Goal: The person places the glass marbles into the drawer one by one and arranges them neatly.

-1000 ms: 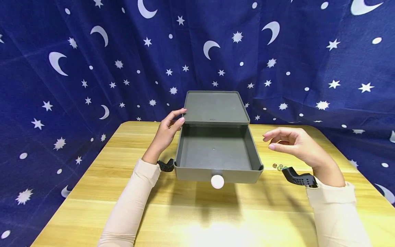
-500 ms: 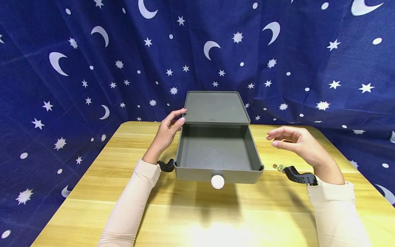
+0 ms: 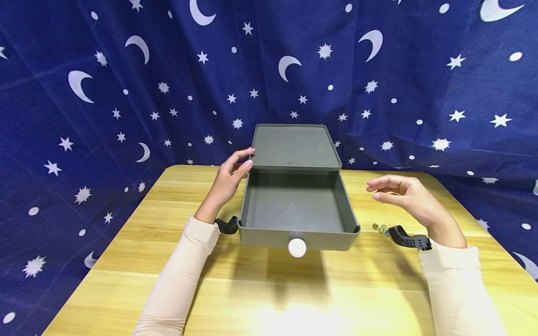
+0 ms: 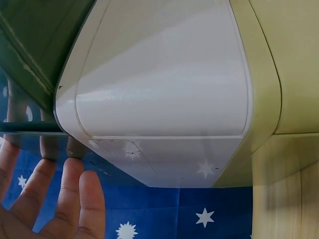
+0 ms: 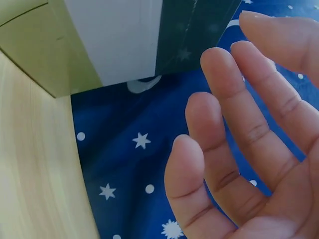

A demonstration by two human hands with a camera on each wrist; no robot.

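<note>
A grey drawer (image 3: 294,205) with a round white knob (image 3: 297,248) is pulled out from under the flat, rimmed grey top (image 3: 296,144) of a small chest. My left hand (image 3: 229,179) rests at the top's left edge, index fingertip on the rim. In the left wrist view its fingertips (image 4: 72,169) lie against the chest's side, which is banded dark green, white and yellow-green. To the right of the drawer my right hand (image 3: 401,193) hovers with loosely bent fingers and holds nothing. Several small glass marbles (image 3: 382,229) lie on the table below it.
The chest stands on a light wooden table (image 3: 185,284). A blue curtain (image 3: 269,60) with white moons and stars hangs behind it and along the sides. Each wrist wears a black camera mount, the right mount (image 3: 407,238) partly overlapping the marbles in the head view.
My right hand has drifted slightly to the right, away from the drawer. The left hand, the drawer and the marbles stay where they were.
</note>
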